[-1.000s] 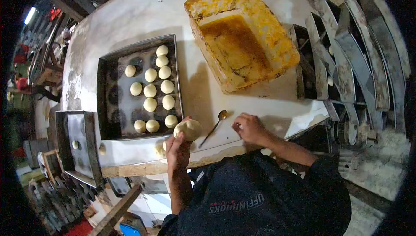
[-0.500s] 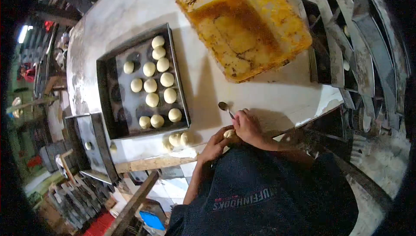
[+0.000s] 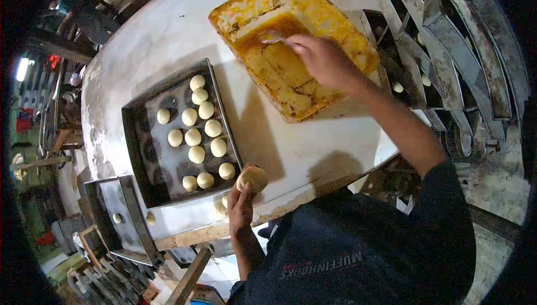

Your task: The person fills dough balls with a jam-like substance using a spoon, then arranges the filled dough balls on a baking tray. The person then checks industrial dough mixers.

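Note:
My left hand [image 3: 241, 209] holds a piece of dough [image 3: 253, 179], flattened and round, just off the right front corner of a dark metal tray [image 3: 137, 154]. Several pale dough balls [image 3: 193, 136] lie in that tray, mostly towards its right side. With its fingers closed on the handle of a spoon [image 3: 274, 40], my right hand [image 3: 316, 59] is over a yellow-orange tub [image 3: 291, 106]. The spoon's bowl end is at the brown filling or liquid in the tub and is blurred. More dough [image 3: 225, 201] sits partly hidden beside my left hand.
Stacked metal trays [image 3: 458, 53] stand at the right. A smaller tray [image 3: 119, 221] with a dough ball is at the lower left, beyond the wooden table edge [image 3: 184, 238]. A single dough ball [image 3: 151, 219] lies near the table's left corner. A wooden bar is below.
My right hand has moved up from the table's front edge to the tub with the spoon. My left hand has shifted left with the dough, which now shows wider. The view has shifted slightly.

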Demonstrator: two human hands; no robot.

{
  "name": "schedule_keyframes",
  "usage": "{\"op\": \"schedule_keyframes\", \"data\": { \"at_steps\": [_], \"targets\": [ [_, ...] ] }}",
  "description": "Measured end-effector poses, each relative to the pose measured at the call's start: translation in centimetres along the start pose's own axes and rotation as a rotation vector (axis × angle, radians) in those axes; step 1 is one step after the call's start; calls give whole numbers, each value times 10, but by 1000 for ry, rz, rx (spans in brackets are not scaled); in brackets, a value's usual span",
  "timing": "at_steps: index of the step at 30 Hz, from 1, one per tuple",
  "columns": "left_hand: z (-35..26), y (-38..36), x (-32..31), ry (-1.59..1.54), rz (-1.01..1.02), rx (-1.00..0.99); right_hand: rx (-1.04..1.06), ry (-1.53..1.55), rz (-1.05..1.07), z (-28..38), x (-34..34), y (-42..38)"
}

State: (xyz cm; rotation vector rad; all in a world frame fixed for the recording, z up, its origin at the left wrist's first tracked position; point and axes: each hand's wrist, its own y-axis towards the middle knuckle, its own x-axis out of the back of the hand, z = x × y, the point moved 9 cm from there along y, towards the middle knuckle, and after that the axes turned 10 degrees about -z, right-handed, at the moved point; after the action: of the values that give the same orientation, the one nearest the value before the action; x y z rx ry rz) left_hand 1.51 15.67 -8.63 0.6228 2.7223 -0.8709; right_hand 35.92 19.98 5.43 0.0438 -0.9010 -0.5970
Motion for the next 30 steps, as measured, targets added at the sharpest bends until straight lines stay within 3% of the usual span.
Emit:
{"op": "schedule_keyframes", "data": {
  "at_steps": [3,6,11,16,18,23,25,27,29,30],
  "targets": [
    [-22,6,-21,-146,-21,-93,152,-434,415,-64,-110,57],
    [-43,4,-30,-193,-54,-136,189,-434,196,-123,-168,93],
    [-17,20,14,-245,-171,-102,-140,-316,349,-126,-198,102],
    [-31,37,0,-263,-165,-79,-319,-177,384,-122,-191,89],
    [-57,39,-16,-179,-174,-209,-411,-60,402,-116,-182,83],
    [-98,39,-46,-175,-157,-332,-567,245,445,-70,-107,64],
    [-105,43,-62,-202,-83,-337,-610,557,515,-39,-73,41],
    [-116,43,-83,-230,-51,-340,-530,688,519,-19,-48,21],
    [-119,39,-100,-371,2,-309,-127,538,460,15,-18,0],
    [-120,36,-102,-376,-7,-318,-35,505,379,28,-4,-19]
  ]
}}
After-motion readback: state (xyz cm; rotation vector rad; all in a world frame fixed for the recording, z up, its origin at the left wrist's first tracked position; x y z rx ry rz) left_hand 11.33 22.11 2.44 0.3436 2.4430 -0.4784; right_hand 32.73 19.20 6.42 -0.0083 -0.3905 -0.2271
